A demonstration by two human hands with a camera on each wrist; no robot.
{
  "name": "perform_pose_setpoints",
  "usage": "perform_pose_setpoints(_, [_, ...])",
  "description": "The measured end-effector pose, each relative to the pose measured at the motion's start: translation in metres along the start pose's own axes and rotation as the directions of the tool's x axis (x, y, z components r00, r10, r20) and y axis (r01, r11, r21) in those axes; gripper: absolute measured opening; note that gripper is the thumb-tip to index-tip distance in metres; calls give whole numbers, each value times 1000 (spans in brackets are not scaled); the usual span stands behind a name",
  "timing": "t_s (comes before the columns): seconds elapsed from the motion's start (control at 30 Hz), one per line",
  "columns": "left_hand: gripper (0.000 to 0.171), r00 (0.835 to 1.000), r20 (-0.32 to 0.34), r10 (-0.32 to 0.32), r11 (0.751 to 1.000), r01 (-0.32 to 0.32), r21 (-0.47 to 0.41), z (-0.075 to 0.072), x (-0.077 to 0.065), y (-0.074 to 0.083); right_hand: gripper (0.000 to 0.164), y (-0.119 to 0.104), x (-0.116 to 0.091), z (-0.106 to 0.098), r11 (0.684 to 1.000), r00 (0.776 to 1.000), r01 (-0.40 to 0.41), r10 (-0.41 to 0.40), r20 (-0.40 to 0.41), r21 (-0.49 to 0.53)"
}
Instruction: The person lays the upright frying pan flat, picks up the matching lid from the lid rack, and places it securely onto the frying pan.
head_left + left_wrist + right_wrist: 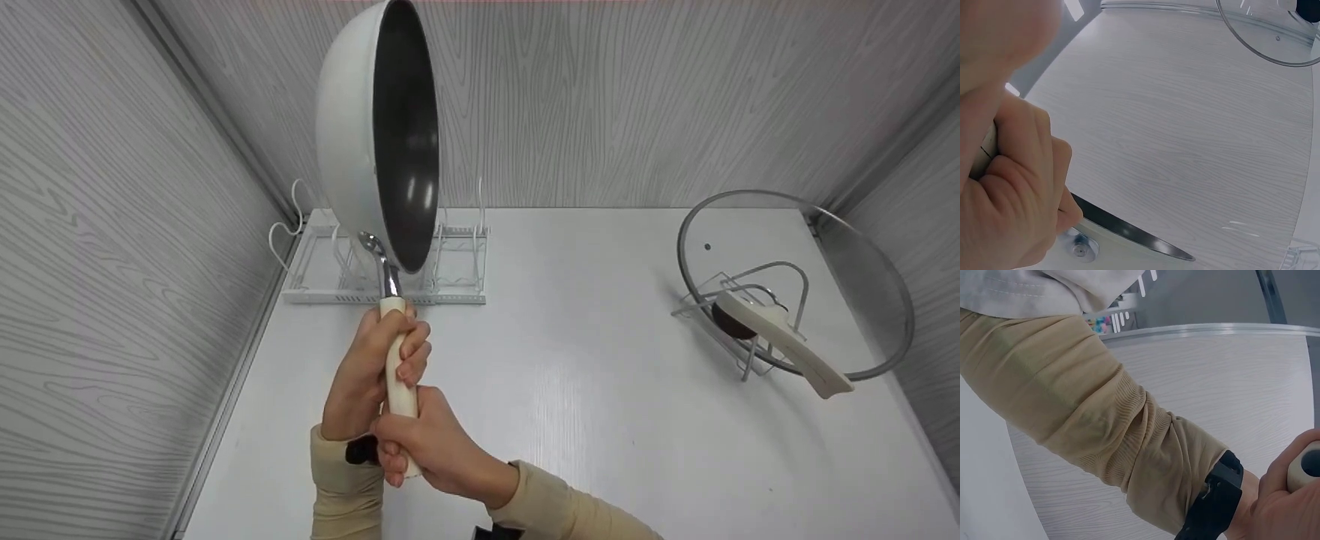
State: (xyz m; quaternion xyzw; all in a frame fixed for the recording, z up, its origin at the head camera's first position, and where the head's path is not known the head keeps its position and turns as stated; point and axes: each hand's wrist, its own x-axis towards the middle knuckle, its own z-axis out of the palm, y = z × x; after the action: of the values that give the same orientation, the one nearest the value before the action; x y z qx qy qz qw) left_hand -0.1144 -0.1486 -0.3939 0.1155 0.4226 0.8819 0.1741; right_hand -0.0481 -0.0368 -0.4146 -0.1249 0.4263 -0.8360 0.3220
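A white frying pan (pixel 346 135) with a dark inside stands tilted on its side in the air, its bowl up and its cream handle (pixel 402 397) pointing down toward me. My left hand (pixel 367 367) grips the handle's upper part, just below the metal neck. Lower down, near the handle's end, my right hand (pixel 442 442) grips it too. In the left wrist view, the curled left hand (pixel 1016 180) hides most of the handle, and the pan's dark rim (pixel 1129 228) shows beyond. The right wrist view catches the right hand (pixel 1286 512) around the handle's butt end.
Behind the pan a white wire rack (pixel 461 298) stands at the back left of the white table (pixel 585 420). At the right, a glass lid (pixel 910 322) with a cream handle (pixel 795 345) leans on a small wire stand (pixel 802 289). Wood-grain walls (pixel 600 97) enclose the back and sides.
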Motion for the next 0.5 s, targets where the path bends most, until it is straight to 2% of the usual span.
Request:
perform_pose_setpoints(0.27, [16, 999, 35, 8, 1000, -7, -21, 7, 3, -2, 26, -2, -3, -3, 998, 998, 53, -52, 21, -43])
perform_pose_setpoints(0.5, [21, 998, 58, 3, 997, 2, -83, 10, 8, -5, 27, -3, -5, -6, 992, 996, 91, -91, 2, -87])
